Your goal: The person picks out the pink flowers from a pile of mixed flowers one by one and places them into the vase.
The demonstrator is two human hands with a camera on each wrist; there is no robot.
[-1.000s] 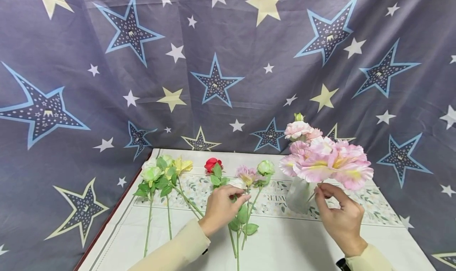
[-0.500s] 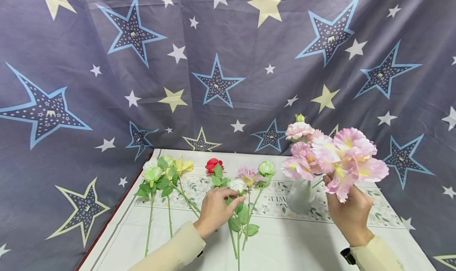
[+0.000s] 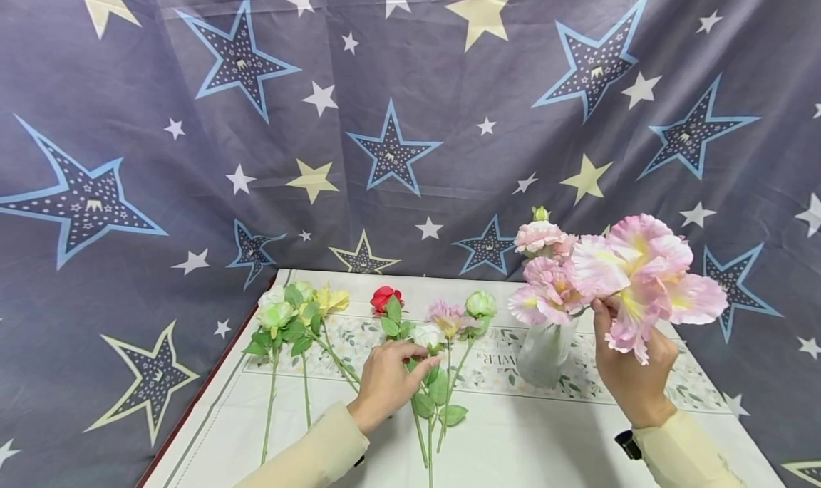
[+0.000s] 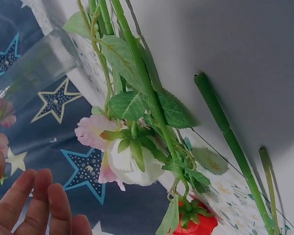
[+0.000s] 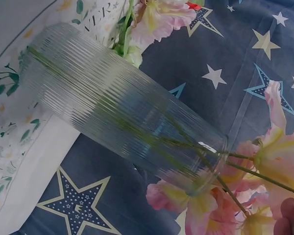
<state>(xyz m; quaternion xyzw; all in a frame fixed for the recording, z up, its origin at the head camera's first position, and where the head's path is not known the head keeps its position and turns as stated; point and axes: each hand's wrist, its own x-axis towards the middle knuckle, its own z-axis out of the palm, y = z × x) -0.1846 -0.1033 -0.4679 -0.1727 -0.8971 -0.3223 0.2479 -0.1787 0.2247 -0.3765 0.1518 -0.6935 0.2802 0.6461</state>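
My right hand (image 3: 635, 377) pinches the stem of a large pink flower with yellow-streaked petals (image 3: 641, 271), which leans to the right over the vase's mouth. The clear ribbed vase (image 5: 112, 107) holds several stems; pale pink blooms (image 3: 540, 237) rise above it. In the right wrist view, fingertips (image 5: 290, 215) show at the lower right by a thin stem running into the vase. My left hand (image 3: 388, 377) hovers beside a white rose (image 4: 134, 159), fingers loosely extended and holding nothing. In the left wrist view its fingertips (image 4: 41, 186) stand apart from the rose.
Near the left hand lie a red rose (image 3: 385, 299), a small pink flower (image 3: 449, 317) and a green bloom (image 3: 481, 303). Green-white and yellow flowers (image 3: 331, 299) lie at the table's left. A printed runner (image 3: 487, 374) crosses the white tablecloth; a starry curtain (image 3: 410, 68) hangs behind.
My right hand has shifted right and turned, swinging the large pink flower rightward and tilting its face. The left hand has drawn back slightly leftward from the flowers.
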